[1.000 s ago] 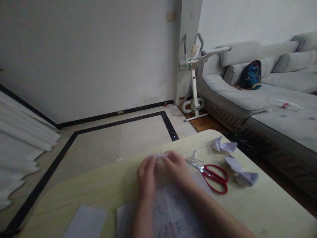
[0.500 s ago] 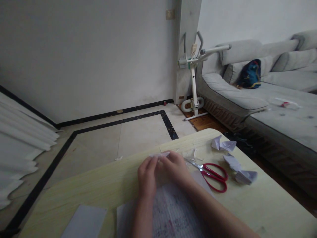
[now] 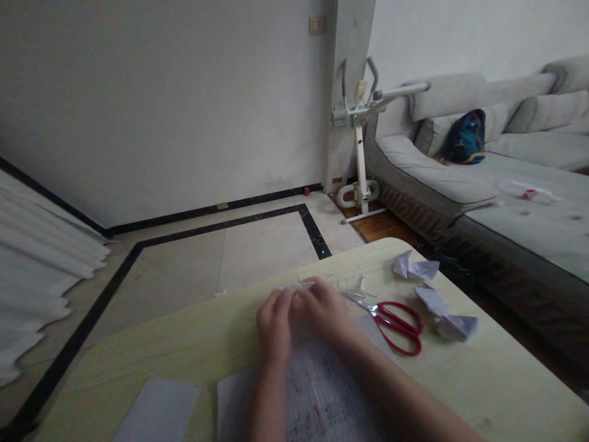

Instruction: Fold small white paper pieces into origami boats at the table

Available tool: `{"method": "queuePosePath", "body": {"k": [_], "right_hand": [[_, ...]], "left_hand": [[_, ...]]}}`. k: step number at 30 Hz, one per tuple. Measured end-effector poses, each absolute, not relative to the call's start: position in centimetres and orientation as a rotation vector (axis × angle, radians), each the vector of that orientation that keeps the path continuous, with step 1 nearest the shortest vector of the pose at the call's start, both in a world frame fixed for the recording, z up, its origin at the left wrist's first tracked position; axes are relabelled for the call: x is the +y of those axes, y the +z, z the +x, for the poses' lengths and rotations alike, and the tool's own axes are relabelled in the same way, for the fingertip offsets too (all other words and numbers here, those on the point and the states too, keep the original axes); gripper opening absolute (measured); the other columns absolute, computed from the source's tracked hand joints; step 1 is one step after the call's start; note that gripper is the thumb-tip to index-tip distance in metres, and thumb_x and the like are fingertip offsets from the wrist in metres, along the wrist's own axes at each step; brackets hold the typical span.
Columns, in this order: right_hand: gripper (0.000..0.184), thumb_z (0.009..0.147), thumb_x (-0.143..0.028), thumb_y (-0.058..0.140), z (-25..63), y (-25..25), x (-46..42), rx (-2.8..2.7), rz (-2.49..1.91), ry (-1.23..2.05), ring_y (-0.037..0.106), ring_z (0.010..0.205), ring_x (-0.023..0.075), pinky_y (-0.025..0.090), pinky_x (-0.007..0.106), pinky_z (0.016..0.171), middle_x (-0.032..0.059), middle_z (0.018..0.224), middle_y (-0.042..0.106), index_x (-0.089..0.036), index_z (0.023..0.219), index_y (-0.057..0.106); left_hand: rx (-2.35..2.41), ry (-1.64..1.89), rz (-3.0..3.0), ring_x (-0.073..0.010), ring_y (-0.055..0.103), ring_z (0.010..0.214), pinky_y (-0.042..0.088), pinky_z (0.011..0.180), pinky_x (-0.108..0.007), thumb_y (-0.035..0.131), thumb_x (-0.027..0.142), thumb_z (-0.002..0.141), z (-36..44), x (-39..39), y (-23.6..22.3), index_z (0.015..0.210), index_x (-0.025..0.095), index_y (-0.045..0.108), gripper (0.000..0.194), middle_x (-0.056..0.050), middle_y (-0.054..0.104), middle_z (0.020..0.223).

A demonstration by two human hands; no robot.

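Between my two hands is a small piece of folded white paper (image 3: 297, 286), its upper edge showing above the fingers. My left hand (image 3: 275, 319) grips it from the left side, fingers and thumb pressed together. From the right, my right hand (image 3: 324, 307) pinches the same paper; most of it is hidden behind the fingers. Under my forearms lies a written-on sheet of paper (image 3: 317, 393). Red-handled scissors (image 3: 398, 325) rest right of my right hand, their blades pointing at a little heap of paper scraps (image 3: 356, 286).
Folded paper pieces (image 3: 416, 266) and more folded paper (image 3: 446, 316) lie along the right of the wooden table (image 3: 207, 337). A pale paper sheet (image 3: 159, 411) is at the front left. Beyond stand an exercise machine (image 3: 361, 147) and a grey sofa (image 3: 529, 202).
Both hands stay in almost the same place, still pinching the folded paper. The scissors and the other papers have not moved.
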State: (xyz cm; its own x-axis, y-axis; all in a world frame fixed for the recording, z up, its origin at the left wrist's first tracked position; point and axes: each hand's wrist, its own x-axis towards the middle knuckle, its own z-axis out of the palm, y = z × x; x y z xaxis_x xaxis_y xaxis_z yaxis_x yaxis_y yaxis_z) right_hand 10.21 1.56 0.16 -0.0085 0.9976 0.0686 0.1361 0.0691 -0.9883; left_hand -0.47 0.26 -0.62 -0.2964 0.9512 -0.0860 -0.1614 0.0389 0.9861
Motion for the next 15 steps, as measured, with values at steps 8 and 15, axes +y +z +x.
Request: {"method": "queuePosePath", "body": {"k": [8,15], "right_hand": [[0.008,0.081,-0.019,0.053,10.42,-0.05,1.61,-1.496,-1.343,0.906,0.055,0.064,0.0145,0.039,0.023,0.059,0.0019,0.067,0.062,-0.016,0.077,0.059],[0.018,0.081,-0.026,0.055,10.93,0.64,1.63,-1.423,-1.353,1.028,0.051,0.059,0.0128,0.035,0.021,0.052,-0.0005,0.06,0.057,-0.016,0.066,0.057]], "left_hand": [[1.277,1.45,0.8,-0.009,0.047,0.052,0.038,0.048,-0.02,0.065,0.039,0.076,-0.34,0.35,-0.85,0.063,0.014,0.058,0.028,0.003,0.051,0.057],[1.411,1.345,0.996,-0.0119,0.053,0.059,0.041,0.054,-0.021,0.064,0.04,0.076,-0.55,0.17,-0.03,0.069,0.014,0.062,0.027,0.001,0.059,0.062]]}}
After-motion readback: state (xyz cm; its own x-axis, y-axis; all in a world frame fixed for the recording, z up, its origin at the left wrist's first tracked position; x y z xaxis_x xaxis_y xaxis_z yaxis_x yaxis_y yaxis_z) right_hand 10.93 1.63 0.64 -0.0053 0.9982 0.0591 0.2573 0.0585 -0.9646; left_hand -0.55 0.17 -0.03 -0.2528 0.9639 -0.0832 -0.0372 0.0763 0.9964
